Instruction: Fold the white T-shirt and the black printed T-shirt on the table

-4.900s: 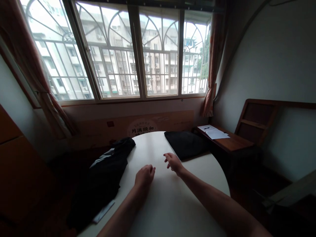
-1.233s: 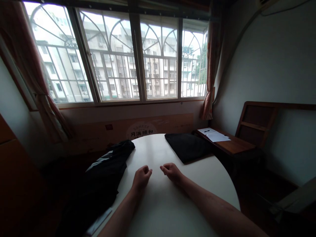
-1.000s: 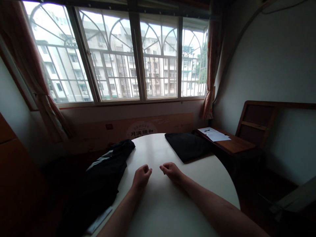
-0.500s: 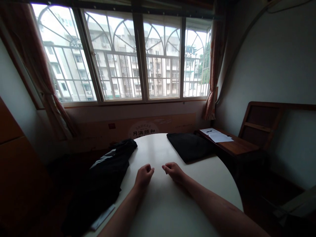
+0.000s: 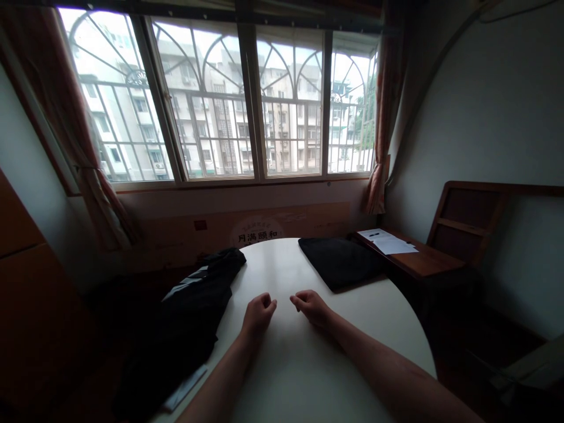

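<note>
My left hand [image 5: 259, 314] is curled into a loose fist over the middle of the white round table [image 5: 273, 264]. Facing it across a small gap, my right hand [image 5: 311, 307] is also closed, thumb side inward. Nothing shows in either hand. A folded black cloth [image 5: 341, 264] lies flat beyond my right hand, near the table's far right edge. Dark clothing with light stripes [image 5: 194, 311] hangs over the left edge, to the left of my left hand.
A white flat item [image 5: 187, 389] sits by my left forearm. Papers [image 5: 392, 242] and a pen lie on a wooden side table [image 5: 434, 262] at the right. Behind the white table are a cardboard panel [image 5: 317, 220] and barred windows with curtains.
</note>
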Motion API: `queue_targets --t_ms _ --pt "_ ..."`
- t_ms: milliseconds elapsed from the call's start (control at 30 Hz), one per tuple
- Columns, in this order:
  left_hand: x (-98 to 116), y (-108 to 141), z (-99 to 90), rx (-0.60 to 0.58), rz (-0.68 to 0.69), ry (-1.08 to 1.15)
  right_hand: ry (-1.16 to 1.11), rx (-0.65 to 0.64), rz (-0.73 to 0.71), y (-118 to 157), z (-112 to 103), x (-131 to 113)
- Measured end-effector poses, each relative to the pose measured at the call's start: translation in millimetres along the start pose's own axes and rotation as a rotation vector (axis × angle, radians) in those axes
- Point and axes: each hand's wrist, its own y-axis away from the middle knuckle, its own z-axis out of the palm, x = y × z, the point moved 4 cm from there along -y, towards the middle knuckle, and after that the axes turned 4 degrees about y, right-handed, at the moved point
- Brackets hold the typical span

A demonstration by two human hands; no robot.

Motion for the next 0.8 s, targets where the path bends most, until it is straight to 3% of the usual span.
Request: queue_targets --t_ms 800 --pt "0.6 -0.2 -0.7 0.004 -0.006 -0.005 -0.006 0.002 0.004 0.7 -0.6 -1.1"
